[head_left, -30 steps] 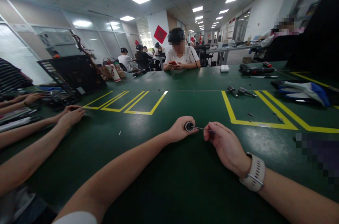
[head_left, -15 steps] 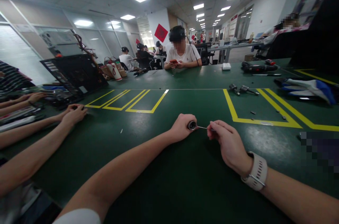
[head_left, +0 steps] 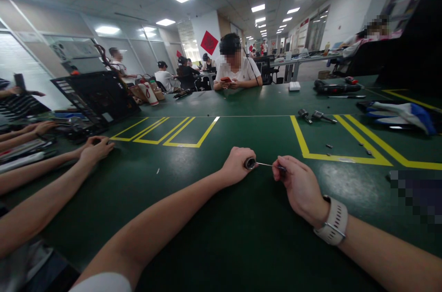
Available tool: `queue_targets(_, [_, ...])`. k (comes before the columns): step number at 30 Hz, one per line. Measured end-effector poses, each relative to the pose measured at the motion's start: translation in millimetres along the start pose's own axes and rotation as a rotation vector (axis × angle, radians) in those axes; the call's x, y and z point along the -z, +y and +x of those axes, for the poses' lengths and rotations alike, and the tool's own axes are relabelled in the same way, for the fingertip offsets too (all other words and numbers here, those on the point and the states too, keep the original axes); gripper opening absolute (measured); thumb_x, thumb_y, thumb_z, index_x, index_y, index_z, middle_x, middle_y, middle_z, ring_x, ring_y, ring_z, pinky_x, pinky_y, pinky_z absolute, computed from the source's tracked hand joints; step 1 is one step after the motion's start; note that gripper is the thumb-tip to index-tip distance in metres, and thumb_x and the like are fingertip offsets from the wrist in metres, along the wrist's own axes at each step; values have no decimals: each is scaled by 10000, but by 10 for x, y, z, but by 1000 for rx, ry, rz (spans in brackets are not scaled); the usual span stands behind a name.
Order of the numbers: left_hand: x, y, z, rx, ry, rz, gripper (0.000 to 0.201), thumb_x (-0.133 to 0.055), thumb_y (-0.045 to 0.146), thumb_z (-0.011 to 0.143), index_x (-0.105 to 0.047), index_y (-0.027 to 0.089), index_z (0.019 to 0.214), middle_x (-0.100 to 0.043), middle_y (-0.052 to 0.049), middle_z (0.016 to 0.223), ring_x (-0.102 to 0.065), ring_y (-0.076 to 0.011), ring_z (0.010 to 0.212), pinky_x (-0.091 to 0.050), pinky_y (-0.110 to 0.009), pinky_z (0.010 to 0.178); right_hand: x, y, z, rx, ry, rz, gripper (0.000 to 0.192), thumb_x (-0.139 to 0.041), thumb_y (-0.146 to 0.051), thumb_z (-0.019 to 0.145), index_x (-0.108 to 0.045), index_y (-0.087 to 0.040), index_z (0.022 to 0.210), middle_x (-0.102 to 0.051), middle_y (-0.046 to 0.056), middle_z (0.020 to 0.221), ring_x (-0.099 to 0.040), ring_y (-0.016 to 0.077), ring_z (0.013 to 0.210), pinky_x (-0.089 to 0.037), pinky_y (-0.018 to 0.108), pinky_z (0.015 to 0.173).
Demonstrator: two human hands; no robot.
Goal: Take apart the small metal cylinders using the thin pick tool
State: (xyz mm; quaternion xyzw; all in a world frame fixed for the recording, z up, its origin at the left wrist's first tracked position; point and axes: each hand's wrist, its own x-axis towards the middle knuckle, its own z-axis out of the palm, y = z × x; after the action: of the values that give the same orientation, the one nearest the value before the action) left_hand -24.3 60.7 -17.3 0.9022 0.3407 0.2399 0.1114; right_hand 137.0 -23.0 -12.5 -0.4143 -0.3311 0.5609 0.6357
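My left hand is closed round a dark metal part with a hollow round end, like a socket; the rest of it is hidden in the fist. My right hand, with a pale watch strap on the wrist, pinches a thin metal rod, perhaps a hex key. The rod's far tip meets the side of the round part, and its near end shows dark between my fingers. Both hands are just above the green table. Whether the tip sits in a hole cannot be made out.
Two metal fittings and several small screw-like pieces lie by the yellow tape at right. Beyond are a black power tool and blue-white gloves. Co-workers' hands are at left; a person sits opposite.
My right hand has shifted slightly right, so more of the rod shows between the hands. My left hand stays almost still. Another person has appeared in the left background.
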Motion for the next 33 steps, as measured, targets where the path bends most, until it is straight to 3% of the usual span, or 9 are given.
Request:
queue_targets(9, [-24,-12,-11,-8,-16,29,129,-611,251,764,-541,161,705,-574,13,700,-531,-135,702,-343,-287,748,12,9,30,-23,-58,-66,219,-649,-357,719,-622,-182,589,-536,-10,545,-449,131,542,-335,286,546])
queue_targets(17, [-17,-14,23,37,-82,-247,241,-649,327,725,-500,149,660,-496,39,645,-444,-85,583,-344,-213,562,61,14,94,-67,-108,-62,252,-689,-409,698,-626,-177,624,-537,-21,552,-455,118,528,-350,269,526])
queue_targets(25, [-35,-37,24,34,-8,-194,250,-654,355,722,-524,151,657,-515,33,635,-473,-93,601,-373,-223,586,27,37,67,29,-124,-54,234,-748,-382,653,-662,-201,772,-588,-15,678,-502,137,638,-404,284,612])
queue_targets(33, [-39,-55,10,-5,22,-198,171,-648,286,733,-545,154,698,-562,16,702,-523,-107,666,-413,-241,665,34,26,-26,188,-113,-425,289,-583,-456,800,-647,-209,665,-588,0,670,-519,169,687,-381,320,659])
